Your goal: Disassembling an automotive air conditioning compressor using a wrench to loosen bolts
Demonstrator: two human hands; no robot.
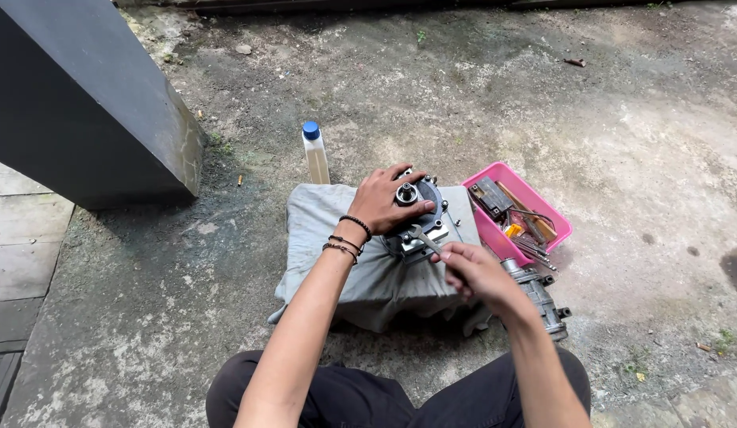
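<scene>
Two hands work on a round, dark metal housing (420, 218) resting on a folded grey cloth (336, 238) spread over rough concrete ground (622, 143). Left hand (388, 200) lies flat on the housing, fingers wrapped around its rim. Right hand (475, 269) is clamped on a slim steel wrench (422, 238) whose head meets the housing edge. Just beside stands a rectangular pink plastic tray (535, 198) of tools.

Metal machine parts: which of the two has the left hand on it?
The round dark part on the grey cloth, under the left hand; the ribbed cylinder lies untouched on the concrete.
</scene>
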